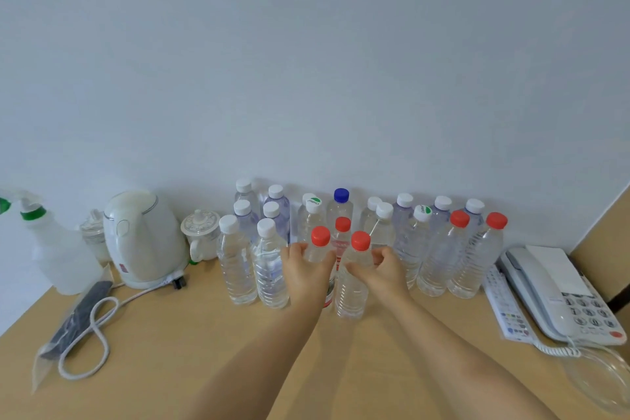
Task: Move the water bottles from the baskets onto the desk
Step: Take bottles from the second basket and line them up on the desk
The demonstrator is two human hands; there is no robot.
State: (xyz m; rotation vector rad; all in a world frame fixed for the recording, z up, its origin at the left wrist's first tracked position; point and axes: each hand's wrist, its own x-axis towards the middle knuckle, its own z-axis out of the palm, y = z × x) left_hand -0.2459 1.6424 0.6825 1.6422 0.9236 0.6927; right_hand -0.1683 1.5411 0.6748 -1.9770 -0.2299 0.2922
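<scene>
While upright, two bottles (pixel 353 280) fill curled fingers (pixel 383 257).

Even, soft, bright light, slight blue cast on the plain pale wall (pixel 306 44). Faint short shadows behind the clear plastic bottles (pixel 341 211) beyond the hands. Small specular glints on the bottle ribs. Overall soft focus. Wide-angle bend: light wooden desk (pixel 177 351) edges curve at both sides.

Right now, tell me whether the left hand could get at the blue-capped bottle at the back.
Probably not cleanly. The left hand grips a red-capped bottle, and the blue-capped bottle stands against the wall behind another red-capped one. It would have to let go and reach over the caps.
</scene>
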